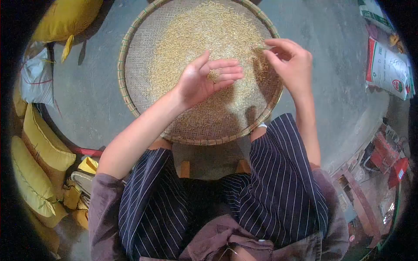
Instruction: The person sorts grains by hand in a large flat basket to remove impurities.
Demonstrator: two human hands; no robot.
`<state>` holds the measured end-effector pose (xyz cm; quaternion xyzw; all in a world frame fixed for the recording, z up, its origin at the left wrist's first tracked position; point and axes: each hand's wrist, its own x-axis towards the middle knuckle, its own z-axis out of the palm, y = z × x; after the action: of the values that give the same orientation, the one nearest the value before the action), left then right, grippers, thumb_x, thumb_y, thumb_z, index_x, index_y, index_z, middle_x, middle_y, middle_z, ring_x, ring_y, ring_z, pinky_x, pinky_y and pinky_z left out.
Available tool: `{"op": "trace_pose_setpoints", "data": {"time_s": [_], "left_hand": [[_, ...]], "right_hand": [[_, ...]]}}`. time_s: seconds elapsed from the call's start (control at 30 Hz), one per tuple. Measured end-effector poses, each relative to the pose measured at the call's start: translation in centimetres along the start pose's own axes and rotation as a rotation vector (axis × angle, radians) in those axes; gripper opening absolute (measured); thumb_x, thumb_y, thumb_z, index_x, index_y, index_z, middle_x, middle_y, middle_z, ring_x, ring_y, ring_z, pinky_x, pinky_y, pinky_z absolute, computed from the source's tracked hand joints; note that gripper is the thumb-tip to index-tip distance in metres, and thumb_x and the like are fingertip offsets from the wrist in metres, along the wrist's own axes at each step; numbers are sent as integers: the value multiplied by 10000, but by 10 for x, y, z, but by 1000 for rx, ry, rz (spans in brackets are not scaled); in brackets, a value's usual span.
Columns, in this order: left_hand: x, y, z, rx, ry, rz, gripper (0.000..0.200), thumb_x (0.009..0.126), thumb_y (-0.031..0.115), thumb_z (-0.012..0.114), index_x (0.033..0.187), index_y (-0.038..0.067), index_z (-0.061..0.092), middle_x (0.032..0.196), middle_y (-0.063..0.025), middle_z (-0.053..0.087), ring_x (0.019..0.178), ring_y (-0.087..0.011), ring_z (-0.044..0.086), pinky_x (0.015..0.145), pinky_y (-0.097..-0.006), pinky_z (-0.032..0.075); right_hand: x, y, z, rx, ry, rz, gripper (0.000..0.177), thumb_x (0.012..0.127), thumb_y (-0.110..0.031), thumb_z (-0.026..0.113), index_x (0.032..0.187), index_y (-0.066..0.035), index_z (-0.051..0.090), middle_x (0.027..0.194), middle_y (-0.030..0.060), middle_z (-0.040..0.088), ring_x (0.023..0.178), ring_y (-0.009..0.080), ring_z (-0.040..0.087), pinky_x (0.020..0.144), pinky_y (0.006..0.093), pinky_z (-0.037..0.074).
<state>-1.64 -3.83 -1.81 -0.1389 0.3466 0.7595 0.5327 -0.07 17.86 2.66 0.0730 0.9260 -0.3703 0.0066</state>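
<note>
A round woven bamboo tray (123,65) is in front of me at my knees, its rim bound with green ties. Unhusked rice grains (174,43) are spread over it, pale in the middle and browner toward my side. My left hand (204,78) is above the tray, palm up with fingers stretched out, and a few grains lie in it. Over the tray's right part is my right hand (287,61). Its thumb and forefinger come close together at a tiny dark bit, too small to name.
Yellow sacks (43,139) lie along the left, with a whitish bag (37,78) above them and another yellow sack (67,19) at upper left. Printed white bags (389,69) lie at right. A red metal object (359,209) and clutter occupy the lower right.
</note>
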Motion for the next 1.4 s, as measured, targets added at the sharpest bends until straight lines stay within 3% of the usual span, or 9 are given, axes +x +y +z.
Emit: {"op": "trace_pose_setpoints", "data": {"time_s": [0.13, 0.23, 0.3, 0.4, 1.03, 1.13, 1.2, 1.33, 1.4], "left_hand": [[-3, -5, -1, -4, 1, -22, 704, 980, 490, 94, 1274, -33, 461, 1186, -171, 567, 1180, -250, 513, 1012, -378, 393], [-4, -9, 1, 63, 20, -35, 703, 980, 496, 111, 1265, -33, 477, 1174, -169, 571, 1178, -245, 516, 1007, -377, 395], [-3, -12, -2, 44, 11, -50, 709, 979, 502, 114, 1256, -32, 488, 1167, -167, 573, 1172, -247, 520, 1006, -374, 397], [-3, -12, -1, 25, 8, -69, 714, 978, 510, 123, 1240, -34, 505, 1154, -167, 577, 1158, -254, 529, 999, -367, 404], [0, -13, -9, -9, -14, -61, 684, 984, 479, 150, 1243, -56, 489, 1122, -164, 577, 1126, -266, 542, 984, -372, 416], [3, -12, -10, -53, 11, -56, 672, 987, 468, 143, 1247, -51, 483, 1123, -162, 577, 1127, -258, 542, 988, -369, 411], [4, -11, -9, -74, 18, -35, 659, 990, 457, 147, 1242, -50, 484, 1119, -161, 579, 1123, -255, 545, 994, -372, 407], [1, -5, 4, -24, 101, 21, 595, 999, 408, 183, 1203, -46, 510, 1102, -158, 590, 1096, -249, 560, 997, -373, 416], [0, -6, 2, 6, 61, -7, 567, 1001, 385, 199, 1183, -43, 523, 1092, -155, 593, 1077, -244, 567, 985, -367, 427]], "right_hand": [[9, 19, 7, -128, 79, -74, 213, 714, -48, 697, 925, -25, 695, 891, 118, 682, 694, 177, 674, 651, 284, 538], [15, 26, 20, -77, 46, -40, 229, 711, -59, 696, 937, -26, 688, 927, 126, 676, 745, 219, 672, 701, 312, 535], [22, 31, 29, -145, 85, -206, 232, 708, -86, 706, 933, -32, 688, 949, 125, 668, 834, 257, 656, 764, 333, 523], [27, 31, 35, -159, 37, -280, 234, 706, -116, 712, 924, -37, 686, 943, 119, 658, 888, 286, 630, 799, 351, 506], [29, 29, 40, -137, 84, -256, 81, 717, -85, 665, 766, -34, 706, 789, 116, 672, 745, 261, 654, 702, 346, 519], [12, 6, 25, -6, 74, -124, 92, 708, -89, 672, 773, -37, 711, 750, 110, 666, 697, 243, 653, 669, 323, 525], [-6, -17, 23, 236, -74, -28, 97, 694, -84, 680, 771, -34, 712, 718, 110, 657, 664, 236, 646, 653, 308, 525], [-24, -30, 35, 250, -172, -214, 139, 706, -38, 657, 836, -38, 707, 741, 122, 657, 636, 217, 644, 625, 308, 523], [-15, -14, 28, 76, -106, -244, 166, 720, -39, 652, 877, -46, 704, 774, 120, 662, 658, 223, 649, 633, 309, 522]]}}
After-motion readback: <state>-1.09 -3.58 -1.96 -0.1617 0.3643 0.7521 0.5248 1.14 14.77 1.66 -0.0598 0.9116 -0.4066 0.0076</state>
